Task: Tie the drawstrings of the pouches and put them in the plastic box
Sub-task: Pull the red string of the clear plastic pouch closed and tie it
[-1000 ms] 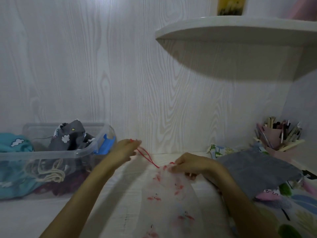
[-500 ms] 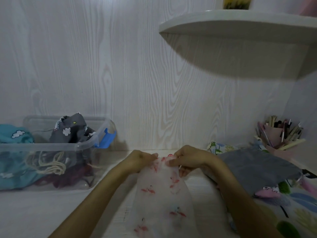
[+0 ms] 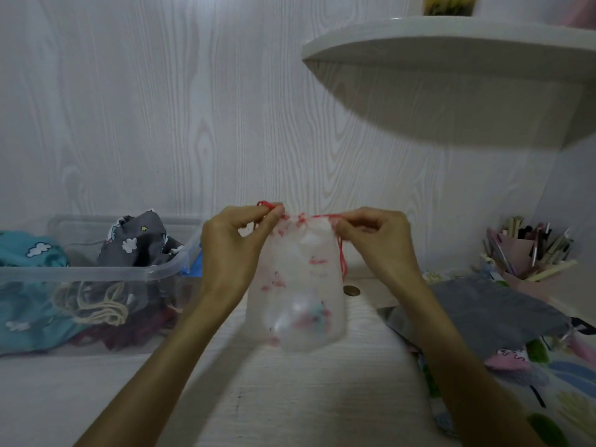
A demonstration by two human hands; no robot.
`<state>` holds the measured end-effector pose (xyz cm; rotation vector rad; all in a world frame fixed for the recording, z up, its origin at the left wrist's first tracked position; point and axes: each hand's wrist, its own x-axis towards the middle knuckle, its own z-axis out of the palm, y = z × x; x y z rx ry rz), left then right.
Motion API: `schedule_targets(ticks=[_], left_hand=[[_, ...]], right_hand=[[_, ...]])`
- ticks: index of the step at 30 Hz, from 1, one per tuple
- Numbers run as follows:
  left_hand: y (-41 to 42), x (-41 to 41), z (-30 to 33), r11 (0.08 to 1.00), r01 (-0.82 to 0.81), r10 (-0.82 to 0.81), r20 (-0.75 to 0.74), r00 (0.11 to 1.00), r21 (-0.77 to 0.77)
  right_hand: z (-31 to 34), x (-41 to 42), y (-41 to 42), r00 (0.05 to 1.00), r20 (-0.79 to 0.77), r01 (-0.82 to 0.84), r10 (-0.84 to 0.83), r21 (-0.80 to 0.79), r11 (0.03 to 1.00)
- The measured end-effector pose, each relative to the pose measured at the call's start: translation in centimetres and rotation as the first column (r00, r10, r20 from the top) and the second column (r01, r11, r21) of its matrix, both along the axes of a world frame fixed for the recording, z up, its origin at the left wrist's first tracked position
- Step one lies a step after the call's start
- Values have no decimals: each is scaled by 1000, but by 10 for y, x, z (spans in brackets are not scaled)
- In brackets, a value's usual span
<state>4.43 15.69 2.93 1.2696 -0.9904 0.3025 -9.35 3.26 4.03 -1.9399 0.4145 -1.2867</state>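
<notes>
A white pouch with a pink print hangs above the table, its mouth gathered by a red drawstring. My left hand pinches the string at the pouch's upper left corner. My right hand pinches it at the upper right, where a loop dangles down the side. The clear plastic box stands at the left against the wall. It holds a grey cloud-print pouch, a dark red one with cream cord, and a teal cloud-print pouch at its left end.
A flat grey pouch lies at the right on several colourful printed pouches. A pink holder with pens stands in the right corner. A white shelf juts out overhead at upper right. The wood-grain wall is close behind.
The pouch was lying on the table; both hands have lifted it upright by its top. The left hand came back in from the pulled-out string to the pouch's corner.
</notes>
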Motion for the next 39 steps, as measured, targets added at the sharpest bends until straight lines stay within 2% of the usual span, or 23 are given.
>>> schedule_targets(ticks=[2,3,5,7,9,11,14,17,22,25,28,31,33,36,39], left_hand=[[0,-1,-2,998,-15,16,8,1000,-58],[0,1,-4,1000,10,-11,-38,999,-20],[-4,9,-11,987,77,-56,-148,987,138],[-5,16,-18,951,75,-30,-152,988,299],[-6,16,-18,924,89,-52,-107,993,372],[-7,15,-14,899,112,-110,-29,994,423],[-7,11,-9,882,116,-161,62,985,457],[-8,2,-7,919,116,-178,135,975,377],[-5,-10,-3,856,419,-405,-112,908,304],[-3,-7,1,807,504,-465,-193,864,309],[-4,-3,-2,773,475,-410,-241,880,420],[-6,3,-13,661,428,-370,-228,901,617],[-8,6,-22,574,408,-413,-179,893,711],[-14,3,-33,459,346,-503,-82,860,818],[-21,-6,-43,433,246,-537,29,843,867]], right_hand=[[-1,4,1,994,78,94,-82,-167,981],[-4,5,1,994,37,109,-103,-219,970],[-14,5,-5,969,-187,110,-159,-248,963],[-25,6,-10,887,-430,74,-170,-230,970],[-31,8,-11,817,-559,24,-141,-212,977],[-33,11,-8,783,-612,-25,-110,-208,978],[-33,14,-4,756,-649,-63,-79,-193,979],[-34,17,1,736,-676,-100,-40,-168,981],[-31,17,2,711,-703,-146,-10,-161,976],[-27,13,0,692,-719,-175,54,-94,980],[-19,3,-6,599,-781,-229,179,47,972],[-5,-16,-11,490,-837,-274,244,118,954],[6,-29,-14,501,-818,-274,283,161,948],[16,-39,-15,580,-751,-254,315,201,946],[18,-33,-8,583,-775,-257,245,110,960]])
